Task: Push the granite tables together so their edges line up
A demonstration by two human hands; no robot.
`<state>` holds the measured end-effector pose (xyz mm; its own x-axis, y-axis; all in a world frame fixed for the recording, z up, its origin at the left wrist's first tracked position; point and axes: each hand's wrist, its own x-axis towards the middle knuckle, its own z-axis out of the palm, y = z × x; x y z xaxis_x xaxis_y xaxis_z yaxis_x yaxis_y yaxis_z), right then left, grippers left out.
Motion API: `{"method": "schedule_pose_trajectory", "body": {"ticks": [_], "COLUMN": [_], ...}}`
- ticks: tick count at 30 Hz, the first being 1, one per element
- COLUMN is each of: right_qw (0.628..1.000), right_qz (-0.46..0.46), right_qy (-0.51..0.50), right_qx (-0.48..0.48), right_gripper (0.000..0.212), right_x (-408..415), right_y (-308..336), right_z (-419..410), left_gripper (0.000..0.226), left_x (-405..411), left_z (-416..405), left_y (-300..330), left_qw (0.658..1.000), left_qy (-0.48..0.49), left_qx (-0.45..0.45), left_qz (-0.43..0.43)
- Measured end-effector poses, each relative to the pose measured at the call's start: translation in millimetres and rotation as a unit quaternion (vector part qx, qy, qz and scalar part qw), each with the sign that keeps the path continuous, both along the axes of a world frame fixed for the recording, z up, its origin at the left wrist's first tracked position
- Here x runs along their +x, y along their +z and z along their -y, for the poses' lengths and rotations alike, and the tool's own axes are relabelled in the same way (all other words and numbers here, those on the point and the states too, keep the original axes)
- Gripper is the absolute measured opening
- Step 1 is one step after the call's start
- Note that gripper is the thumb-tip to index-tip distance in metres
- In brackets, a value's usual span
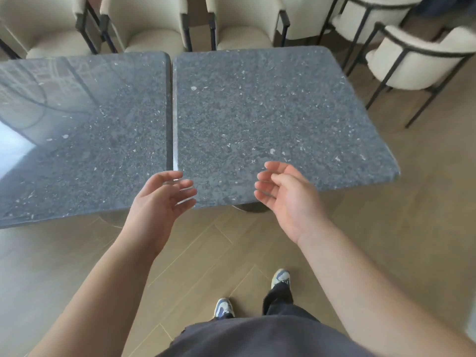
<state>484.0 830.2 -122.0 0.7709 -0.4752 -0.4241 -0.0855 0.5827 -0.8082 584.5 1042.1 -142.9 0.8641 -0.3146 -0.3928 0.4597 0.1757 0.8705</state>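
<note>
two granite tables (pixel 257 119) side by side — narrow gap btwn

Bare forearms (pixel 108 287) — dark shirt (pixel 257 338), trousers (pixel 279 297), blue-white sneakers (pixel 223 307)

There is a single view, worn on the person's head, wide-angled and tipped forward and down. It looks over the near edges of the two granite tables (pixel 270 119), close enough that both forearms and the feet on the wooden floor (pixel 386 228) fill the lower half. The cream chairs (pixel 152 29) beyond the tables' far edges line the top of the frame.
</note>
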Motion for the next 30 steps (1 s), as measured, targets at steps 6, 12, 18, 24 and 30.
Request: {"method": "schedule_pose_trajectory", "body": {"ticks": [6, 12, 18, 24, 30], "right_qw": [0.997, 0.988, 0.969, 0.951, 0.936], "right_qz": [0.015, 0.021, -0.003, -0.007, 0.002], "right_qy": [-0.060, -0.129, -0.221, -0.285, -0.322], "right_qx": [-0.050, -0.089, -0.115, -0.120, -0.140], "right_gripper": [0.029, 0.030, 0.031, 0.031, 0.029], "right_x": [-63.3, -154.1, -265.1, -347.4, -379.6], "right_y": [13.9, 19.3, 31.2, 34.8, 32.4], "right_z": [64.3, 176.4, 308.6, 394.7, 462.1], "left_gripper": [0.025, 0.025, 0.031, 0.034, 0.031], "left_x": [-36.5, -99.0, -185.3, -249.8, -271.0], "left_z": [89.9, 232.8, 378.0, 483.5, 572.5], "left_y": [23.6, 31.5, 39.7, 47.2, 54.3], "left_qw": [0.992, 0.975, 0.956, 0.935, 0.914], "left_qy": [-0.095, -0.190, -0.271, -0.326, -0.365], "left_qx": [0.017, 0.015, -0.007, -0.023, -0.052], "left_qz": [0.079, 0.111, 0.112, 0.142, 0.169]}}
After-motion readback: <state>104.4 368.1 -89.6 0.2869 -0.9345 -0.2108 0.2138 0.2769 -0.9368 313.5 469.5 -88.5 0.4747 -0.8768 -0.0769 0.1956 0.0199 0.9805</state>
